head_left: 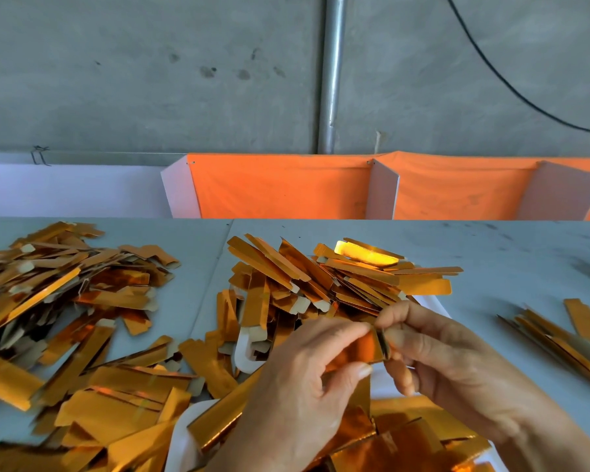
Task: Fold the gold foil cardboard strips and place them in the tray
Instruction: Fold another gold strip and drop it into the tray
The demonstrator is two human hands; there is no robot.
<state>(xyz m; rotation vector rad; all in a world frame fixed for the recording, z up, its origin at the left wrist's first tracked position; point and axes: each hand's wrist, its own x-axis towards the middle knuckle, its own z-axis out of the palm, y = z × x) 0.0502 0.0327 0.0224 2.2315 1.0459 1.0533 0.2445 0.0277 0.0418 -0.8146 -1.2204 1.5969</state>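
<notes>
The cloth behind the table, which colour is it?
The cloth is orange, seen best in the head view.

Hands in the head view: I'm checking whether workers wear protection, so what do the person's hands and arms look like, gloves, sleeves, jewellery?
Both the left hand and the right hand are bare: no gloves, no rings on the fingers that show. The nails are short and unpainted. No sleeve, watch or bracelet shows on either forearm as far as the frame reaches.
</notes>
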